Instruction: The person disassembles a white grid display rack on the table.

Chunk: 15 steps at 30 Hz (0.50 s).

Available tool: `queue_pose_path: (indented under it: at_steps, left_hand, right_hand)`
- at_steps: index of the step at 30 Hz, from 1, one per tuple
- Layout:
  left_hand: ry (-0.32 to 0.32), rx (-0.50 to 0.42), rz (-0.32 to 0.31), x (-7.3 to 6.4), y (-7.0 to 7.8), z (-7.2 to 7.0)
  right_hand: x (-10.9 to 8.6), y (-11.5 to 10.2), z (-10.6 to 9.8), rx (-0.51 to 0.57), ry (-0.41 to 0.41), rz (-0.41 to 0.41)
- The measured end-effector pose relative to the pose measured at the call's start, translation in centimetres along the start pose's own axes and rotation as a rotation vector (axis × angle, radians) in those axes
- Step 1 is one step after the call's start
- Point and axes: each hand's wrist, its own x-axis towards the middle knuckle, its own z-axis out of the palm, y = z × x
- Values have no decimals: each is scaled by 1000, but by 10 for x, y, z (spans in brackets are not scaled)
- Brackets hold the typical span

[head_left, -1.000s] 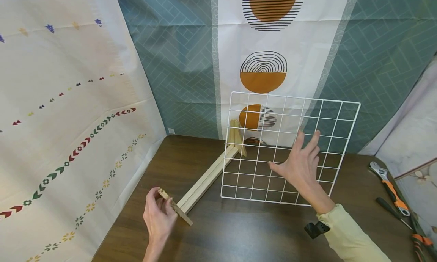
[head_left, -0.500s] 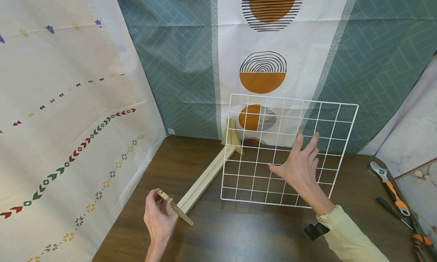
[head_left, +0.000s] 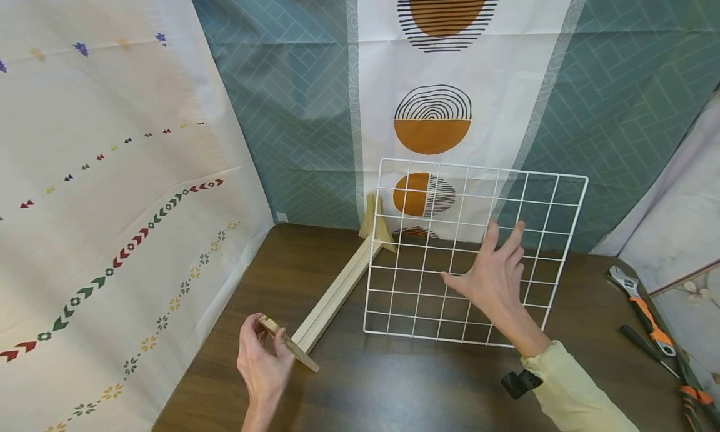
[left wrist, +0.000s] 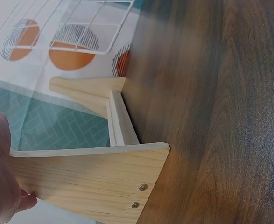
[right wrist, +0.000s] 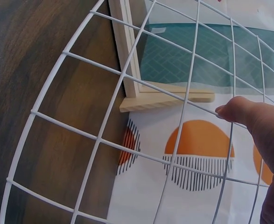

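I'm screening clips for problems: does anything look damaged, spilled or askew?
Nothing stands out: the white wire grid tilts, but the right hand holds it; the wooden stand shows no visible damage.

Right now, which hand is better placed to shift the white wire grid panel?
Probably the right hand: it holds the grid panel, while the left hand pinches the near end of the pale wooden stand.

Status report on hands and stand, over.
Left hand grips stand at near end. Right hand spread against white grid. Grid overlaps far end in head view.
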Motion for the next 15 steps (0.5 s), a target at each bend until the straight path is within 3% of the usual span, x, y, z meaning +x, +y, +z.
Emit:
queue_pose_path:
  at_steps: [15]
  left_hand:
    - [24, 47, 13, -2, 2, 3]
  right_hand:
    - [-6, 5, 6, -11, -21, -5]
